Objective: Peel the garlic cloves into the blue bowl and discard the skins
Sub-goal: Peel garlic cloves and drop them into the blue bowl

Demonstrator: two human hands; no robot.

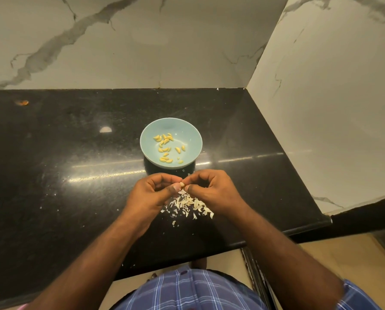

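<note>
A light blue bowl (192,135) stands on the black counter and holds several yellow peeled garlic cloves (166,144). Just in front of the bowl, my left hand (152,193) and my right hand (211,189) meet fingertip to fingertip. Between them sits one small pale garlic clove (182,184), pinched by the fingers and thumbs of both hands. Under the hands lies a heap of white garlic skins (188,204) on the counter.
The black stone counter (64,153) ends in a rounded front edge and a right edge near the marble wall corner. Marble walls rise behind and to the right. Small skin flecks are scattered on the counter. A small orange mark (22,102) sits far left.
</note>
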